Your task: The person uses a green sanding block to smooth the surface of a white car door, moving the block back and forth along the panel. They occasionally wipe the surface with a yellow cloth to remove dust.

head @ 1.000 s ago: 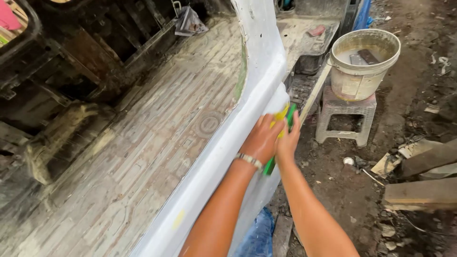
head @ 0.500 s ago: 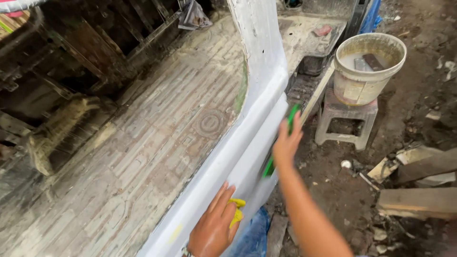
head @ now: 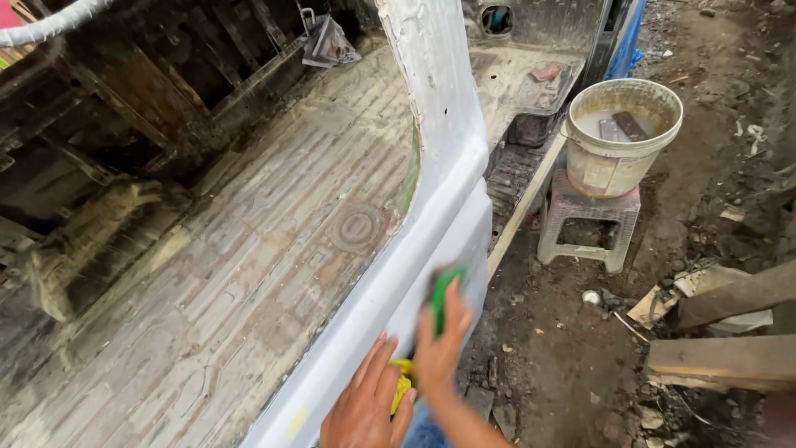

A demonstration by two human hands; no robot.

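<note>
A white-primed vehicle side panel (head: 444, 207) runs from the top middle down to the bottom. My right hand (head: 439, 353) presses a green sanding block (head: 441, 290) flat against the panel's outer face. Just left of it, my left hand (head: 365, 406) lies on the panel's lower edge with a yellow sponge or pad (head: 404, 383) under its fingers. Both hands are low in the view, and the pad is mostly hidden.
The stripped, ribbed vehicle floor (head: 249, 249) fills the left. A dirty white bucket (head: 618, 137) with tools in water stands on a small plastic stool (head: 584, 224) at the right. Wooden planks (head: 730, 357) and rubble lie on the dirt ground at the far right.
Both hands have slid down the panel toward me. The left hand dropped first with the yellow pad; the right hand then followed down with the green block.
</note>
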